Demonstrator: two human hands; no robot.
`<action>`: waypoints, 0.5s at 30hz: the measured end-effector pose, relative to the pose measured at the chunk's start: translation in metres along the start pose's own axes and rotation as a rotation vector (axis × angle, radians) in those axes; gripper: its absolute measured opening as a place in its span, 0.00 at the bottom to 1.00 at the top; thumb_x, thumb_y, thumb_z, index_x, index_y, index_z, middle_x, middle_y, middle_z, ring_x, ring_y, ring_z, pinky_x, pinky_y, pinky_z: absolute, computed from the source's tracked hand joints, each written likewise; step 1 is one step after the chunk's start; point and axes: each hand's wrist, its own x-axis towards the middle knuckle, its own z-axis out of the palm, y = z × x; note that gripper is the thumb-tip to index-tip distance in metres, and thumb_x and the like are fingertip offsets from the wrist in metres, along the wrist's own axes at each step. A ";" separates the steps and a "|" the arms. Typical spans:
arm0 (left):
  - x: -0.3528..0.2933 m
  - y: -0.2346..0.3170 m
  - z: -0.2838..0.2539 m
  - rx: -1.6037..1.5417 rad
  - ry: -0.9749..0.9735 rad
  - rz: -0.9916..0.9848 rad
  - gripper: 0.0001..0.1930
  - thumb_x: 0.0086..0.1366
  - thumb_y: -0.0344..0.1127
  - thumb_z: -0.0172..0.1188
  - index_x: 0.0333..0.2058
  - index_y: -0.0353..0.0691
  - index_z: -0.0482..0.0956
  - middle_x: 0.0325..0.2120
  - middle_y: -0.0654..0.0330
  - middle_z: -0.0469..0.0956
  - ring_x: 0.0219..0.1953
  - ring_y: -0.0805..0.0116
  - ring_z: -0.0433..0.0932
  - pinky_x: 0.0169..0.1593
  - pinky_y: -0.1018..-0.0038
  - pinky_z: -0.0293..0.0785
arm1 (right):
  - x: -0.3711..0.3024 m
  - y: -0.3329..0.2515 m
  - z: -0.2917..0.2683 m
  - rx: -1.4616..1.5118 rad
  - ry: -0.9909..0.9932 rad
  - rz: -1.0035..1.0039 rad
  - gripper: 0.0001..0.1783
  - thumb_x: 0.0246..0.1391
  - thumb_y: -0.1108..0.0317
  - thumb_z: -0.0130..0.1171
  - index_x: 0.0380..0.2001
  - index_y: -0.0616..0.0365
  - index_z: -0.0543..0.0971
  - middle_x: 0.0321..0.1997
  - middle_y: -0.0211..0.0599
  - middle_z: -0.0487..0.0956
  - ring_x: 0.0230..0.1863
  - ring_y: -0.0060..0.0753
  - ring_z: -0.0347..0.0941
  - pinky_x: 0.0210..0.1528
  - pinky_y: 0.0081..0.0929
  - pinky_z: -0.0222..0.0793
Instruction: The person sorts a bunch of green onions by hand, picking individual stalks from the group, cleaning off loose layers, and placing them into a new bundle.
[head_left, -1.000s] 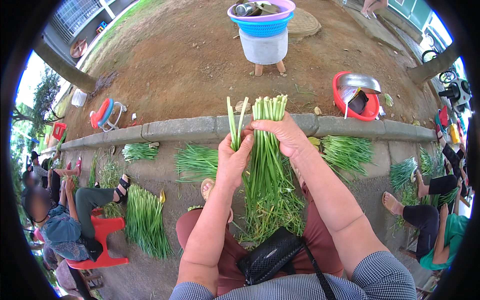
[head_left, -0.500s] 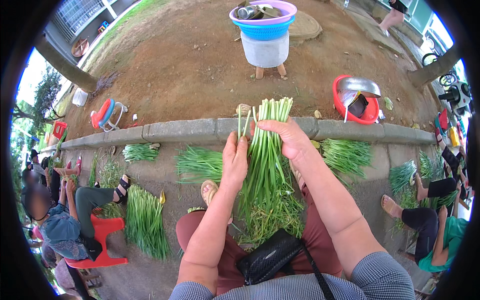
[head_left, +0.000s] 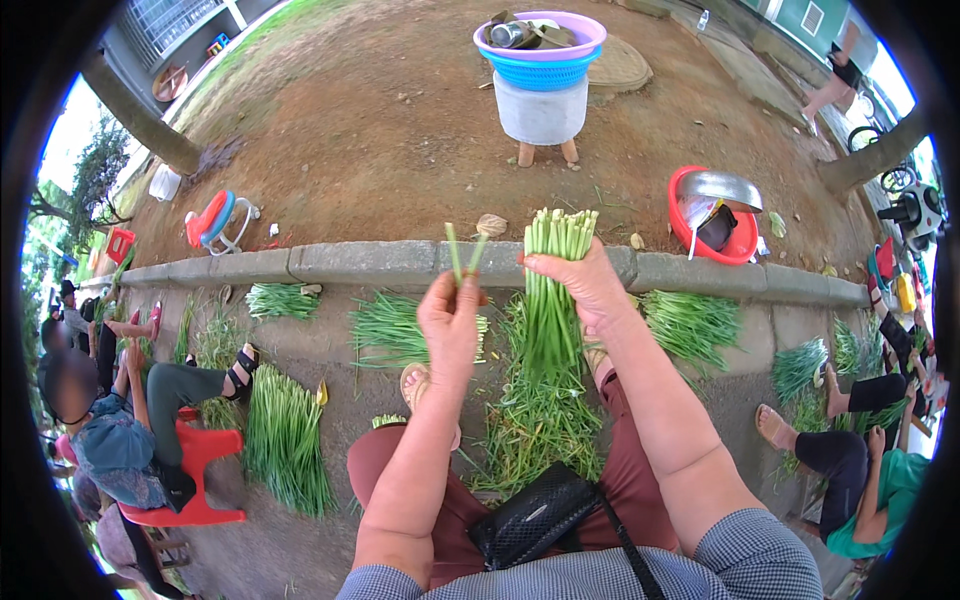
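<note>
L hand [head_left: 448, 318] has come away from the bunch in the last sec: it was right beside it, now there's a clear gap btwn. Grip there is a narrow pinch, thumb + fingers on a couple of thin stalks [head_left: 453, 248], pale ends up, splayed in a V. R hand [head_left: 582, 290] has the bunch [head_left: 553, 325] on its own: grip wrapped round the upper part, thumb across the front, full of stalks. Bunch is upright, cut ends roughly level at top, green leaves hanging down over the loose pile [head_left: 545, 430] on the ground btwn the feet. For the work in hand, I'd say the couple of stalks now count as separate from the bunch, & one hand is enough to keep the bunch together.

Other greens lie this side of the kerb [head_left: 360, 262]: L heap [head_left: 392, 328] & R heap [head_left: 690, 328], plus a big bundle [head_left: 285, 440] further L.

Labels etc.: no legible writing on the greens or the black bag [head_left: 535, 515] in the lap. Packet [head_left: 703, 212] in the red basin [head_left: 680, 225] past the kerb is too small to tell. No brand made out on the purple basin [head_left: 590, 45] or blue basket [head_left: 540, 72] either.
</note>
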 end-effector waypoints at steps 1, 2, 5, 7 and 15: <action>-0.005 -0.001 0.007 -0.007 -0.033 -0.026 0.06 0.64 0.30 0.53 0.34 0.35 0.76 0.21 0.68 0.73 0.24 0.83 0.69 0.28 0.85 0.64 | 0.000 0.004 0.004 0.026 0.006 -0.004 0.15 0.41 0.79 0.63 0.37 0.61 0.76 0.34 0.35 0.79 0.34 0.25 0.76 0.39 0.25 0.73; -0.008 -0.005 0.011 0.018 -0.053 -0.053 0.06 0.63 0.30 0.54 0.35 0.35 0.77 0.23 0.68 0.75 0.24 0.83 0.70 0.26 0.85 0.63 | 0.001 0.008 0.007 0.047 0.012 -0.028 0.15 0.41 0.80 0.63 0.36 0.62 0.77 0.35 0.33 0.78 0.34 0.23 0.75 0.38 0.22 0.72; -0.015 -0.004 0.021 0.027 0.013 -0.042 0.07 0.62 0.30 0.55 0.36 0.32 0.77 0.21 0.71 0.71 0.22 0.86 0.62 0.25 0.86 0.60 | 0.002 0.023 0.014 0.087 -0.002 -0.063 0.13 0.41 0.80 0.63 0.34 0.61 0.77 0.33 0.31 0.78 0.33 0.22 0.74 0.37 0.21 0.71; -0.014 -0.004 0.020 0.124 0.014 0.024 0.08 0.62 0.30 0.55 0.36 0.31 0.77 0.21 0.68 0.72 0.22 0.84 0.64 0.26 0.84 0.62 | 0.002 0.025 0.016 0.045 -0.008 -0.055 0.11 0.41 0.80 0.64 0.32 0.60 0.77 0.31 0.29 0.78 0.31 0.20 0.73 0.35 0.21 0.70; -0.026 0.015 0.024 0.331 -0.034 0.093 0.09 0.63 0.30 0.52 0.38 0.30 0.76 0.20 0.68 0.71 0.23 0.83 0.62 0.26 0.82 0.62 | -0.002 0.022 0.017 0.076 -0.003 -0.070 0.10 0.42 0.80 0.63 0.31 0.61 0.77 0.31 0.29 0.77 0.31 0.20 0.73 0.35 0.21 0.70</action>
